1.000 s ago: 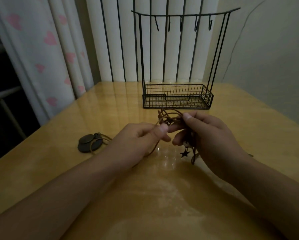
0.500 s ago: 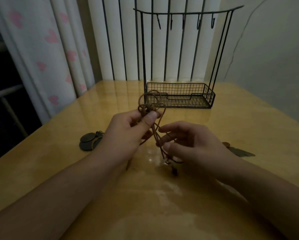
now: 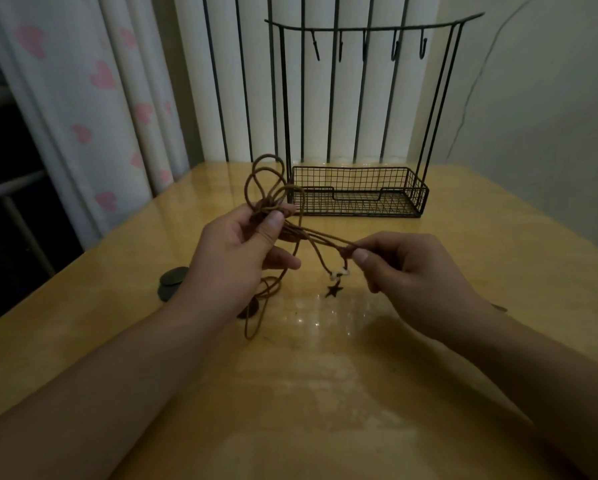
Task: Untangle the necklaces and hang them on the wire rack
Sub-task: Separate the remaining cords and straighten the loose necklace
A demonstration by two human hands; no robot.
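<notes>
Tangled brown cord necklaces (image 3: 283, 216), count unclear, are pinched by left hand (image 3: 235, 258) and right hand (image 3: 408, 271); five hooks are borne by one black wire rack (image 3: 359, 195).

From my remote seat I see a dim room. A glossy yellow wooden bench (image 3: 377, 393) fills the lower view, its top catching pale glare. Behind its far edge hang white vertical pleats crossed by dark upright bars (image 3: 242, 81). To the left falls a pale curtain (image 3: 93, 98) printed with pink hearts, and beyond it lies a dark gap with a light rail. To the right stands a plain off-white wall (image 3: 550, 116) with a thin line running up it.
</notes>
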